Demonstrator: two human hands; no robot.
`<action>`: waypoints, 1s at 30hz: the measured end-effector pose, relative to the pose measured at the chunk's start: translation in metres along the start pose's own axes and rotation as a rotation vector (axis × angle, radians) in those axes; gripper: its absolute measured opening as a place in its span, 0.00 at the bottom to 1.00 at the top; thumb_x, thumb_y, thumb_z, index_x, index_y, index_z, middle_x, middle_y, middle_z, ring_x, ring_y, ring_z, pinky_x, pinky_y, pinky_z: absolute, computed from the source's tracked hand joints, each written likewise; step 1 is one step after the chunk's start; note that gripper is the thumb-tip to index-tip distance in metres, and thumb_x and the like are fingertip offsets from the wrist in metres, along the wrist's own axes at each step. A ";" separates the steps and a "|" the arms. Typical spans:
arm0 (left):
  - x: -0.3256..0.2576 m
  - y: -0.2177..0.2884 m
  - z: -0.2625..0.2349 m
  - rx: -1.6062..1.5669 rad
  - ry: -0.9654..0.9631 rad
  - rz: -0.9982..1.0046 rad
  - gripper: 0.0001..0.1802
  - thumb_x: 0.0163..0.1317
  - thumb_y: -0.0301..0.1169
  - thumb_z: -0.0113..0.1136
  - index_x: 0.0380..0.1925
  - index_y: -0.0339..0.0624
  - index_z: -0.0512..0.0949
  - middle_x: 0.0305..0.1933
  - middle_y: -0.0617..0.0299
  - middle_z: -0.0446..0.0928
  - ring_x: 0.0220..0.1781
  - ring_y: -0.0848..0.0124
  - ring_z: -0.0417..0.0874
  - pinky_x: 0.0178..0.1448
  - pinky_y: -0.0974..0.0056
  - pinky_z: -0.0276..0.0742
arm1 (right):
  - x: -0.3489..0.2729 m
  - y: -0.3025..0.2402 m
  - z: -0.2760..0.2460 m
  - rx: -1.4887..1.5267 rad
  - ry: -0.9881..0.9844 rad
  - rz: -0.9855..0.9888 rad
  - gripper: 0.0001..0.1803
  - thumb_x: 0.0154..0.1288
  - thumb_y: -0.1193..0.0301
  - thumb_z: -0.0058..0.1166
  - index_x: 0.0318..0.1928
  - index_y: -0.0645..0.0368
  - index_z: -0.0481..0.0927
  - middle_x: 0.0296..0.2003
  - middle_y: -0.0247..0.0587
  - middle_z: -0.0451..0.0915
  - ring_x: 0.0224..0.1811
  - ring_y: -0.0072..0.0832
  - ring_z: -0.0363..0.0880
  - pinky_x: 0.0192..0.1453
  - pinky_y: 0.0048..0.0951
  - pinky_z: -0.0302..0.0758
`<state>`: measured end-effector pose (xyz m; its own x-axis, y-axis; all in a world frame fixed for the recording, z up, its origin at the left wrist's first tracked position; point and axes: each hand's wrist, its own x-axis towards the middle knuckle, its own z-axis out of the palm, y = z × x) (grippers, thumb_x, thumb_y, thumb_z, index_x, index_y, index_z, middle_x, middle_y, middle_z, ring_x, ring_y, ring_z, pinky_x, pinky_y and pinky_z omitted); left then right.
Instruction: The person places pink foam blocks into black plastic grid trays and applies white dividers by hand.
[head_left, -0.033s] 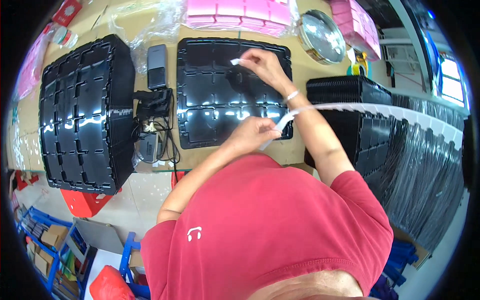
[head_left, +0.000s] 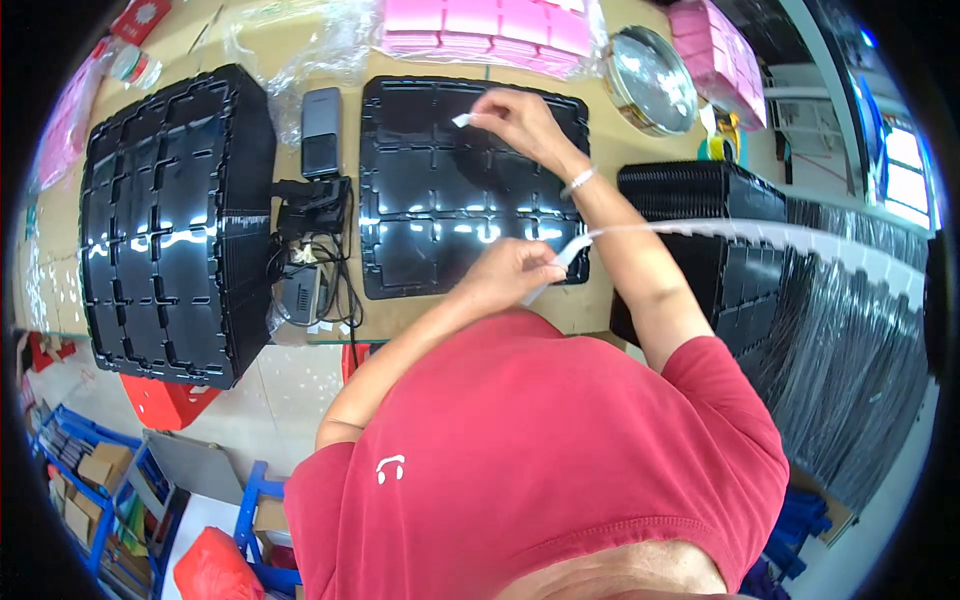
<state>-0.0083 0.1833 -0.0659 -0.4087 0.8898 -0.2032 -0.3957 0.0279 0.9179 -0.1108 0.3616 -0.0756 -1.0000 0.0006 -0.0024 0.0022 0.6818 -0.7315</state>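
Observation:
A black plastic tray (head_left: 430, 180) with moulded compartments lies in front of me on the table. Above its upper right part, my right hand (head_left: 515, 125) pinches a small white sticker (head_left: 462, 120) between thumb and fingertips. My left hand (head_left: 505, 272) is closed on a long white strip (head_left: 572, 250) near the tray's lower edge. From there the strip runs under or past my right forearm and out to the right, its edge notched at regular steps. Whether the sticker touches the tray I cannot tell.
Stacks of black trays stand at left (head_left: 165, 230) and right (head_left: 670, 190). Between tray and left stack lie a grey device (head_left: 321, 130) and tangled black cables (head_left: 345, 280). Pink blocks (head_left: 490, 30) in plastic film and a round metal tin (head_left: 650, 80) stand at the back.
My right hand with the sticker has shifted slightly up and left over the tray. The whole view has moved a little; the left hand's grip looks the same.

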 end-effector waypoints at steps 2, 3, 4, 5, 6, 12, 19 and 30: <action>0.000 0.008 -0.006 0.157 0.063 -0.017 0.10 0.60 0.35 0.64 0.33 0.38 0.81 0.24 0.61 0.80 0.27 0.77 0.77 0.35 0.67 0.73 | 0.047 -0.004 0.012 -0.102 -0.101 -0.080 0.09 0.57 0.64 0.61 0.33 0.56 0.81 0.27 0.41 0.81 0.30 0.37 0.79 0.36 0.34 0.74; 0.002 0.009 -0.010 0.152 0.077 -0.013 0.10 0.60 0.35 0.64 0.33 0.38 0.81 0.24 0.61 0.80 0.27 0.77 0.77 0.35 0.67 0.73 | 0.070 -0.002 0.019 -0.205 -0.156 -0.164 0.09 0.56 0.65 0.61 0.32 0.56 0.81 0.26 0.42 0.80 0.30 0.39 0.79 0.37 0.36 0.74; 0.001 0.010 -0.014 0.188 0.095 -0.003 0.10 0.59 0.35 0.64 0.32 0.38 0.81 0.25 0.60 0.80 0.27 0.74 0.78 0.35 0.66 0.73 | 0.088 -0.005 0.029 -0.300 -0.220 -0.255 0.08 0.55 0.66 0.61 0.31 0.56 0.81 0.26 0.43 0.80 0.31 0.41 0.79 0.37 0.38 0.74; 0.002 0.010 -0.017 0.226 0.111 0.006 0.10 0.58 0.35 0.64 0.32 0.39 0.82 0.25 0.58 0.81 0.27 0.72 0.79 0.35 0.65 0.74 | 0.101 -0.006 0.035 -0.294 -0.237 -0.269 0.08 0.55 0.66 0.61 0.31 0.56 0.81 0.26 0.43 0.80 0.31 0.41 0.79 0.37 0.38 0.74; 0.004 0.006 -0.020 0.223 0.140 0.068 0.09 0.58 0.35 0.64 0.32 0.40 0.82 0.28 0.57 0.82 0.28 0.67 0.81 0.35 0.63 0.75 | 0.113 -0.007 0.040 -0.373 -0.312 -0.285 0.08 0.55 0.66 0.61 0.30 0.56 0.81 0.26 0.43 0.80 0.32 0.42 0.79 0.37 0.39 0.73; 0.012 0.012 -0.031 0.216 0.130 0.010 0.08 0.59 0.32 0.62 0.35 0.40 0.83 0.32 0.57 0.82 0.34 0.65 0.83 0.41 0.63 0.76 | 0.143 0.003 0.071 -0.635 -0.386 -0.384 0.04 0.53 0.70 0.57 0.26 0.56 0.80 0.26 0.46 0.81 0.34 0.44 0.81 0.37 0.44 0.75; 0.015 0.004 -0.027 0.225 0.134 0.035 0.06 0.58 0.29 0.62 0.34 0.40 0.82 0.31 0.56 0.82 0.32 0.64 0.83 0.39 0.62 0.75 | 0.128 0.002 0.076 -0.553 -0.256 -0.206 0.08 0.50 0.67 0.62 0.26 0.58 0.82 0.25 0.46 0.82 0.33 0.43 0.82 0.38 0.43 0.76; 0.017 0.003 -0.024 0.222 0.112 0.038 0.06 0.58 0.27 0.62 0.34 0.40 0.82 0.31 0.55 0.82 0.32 0.64 0.83 0.38 0.62 0.75 | 0.108 0.013 0.093 -0.254 0.002 -0.070 0.12 0.43 0.69 0.70 0.29 0.59 0.84 0.26 0.43 0.83 0.32 0.37 0.83 0.40 0.38 0.77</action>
<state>-0.0365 0.1871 -0.0748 -0.5135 0.8363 -0.1921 -0.1930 0.1056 0.9755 -0.2189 0.3028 -0.1485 -0.9977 -0.0515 0.0438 -0.0669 0.8420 -0.5353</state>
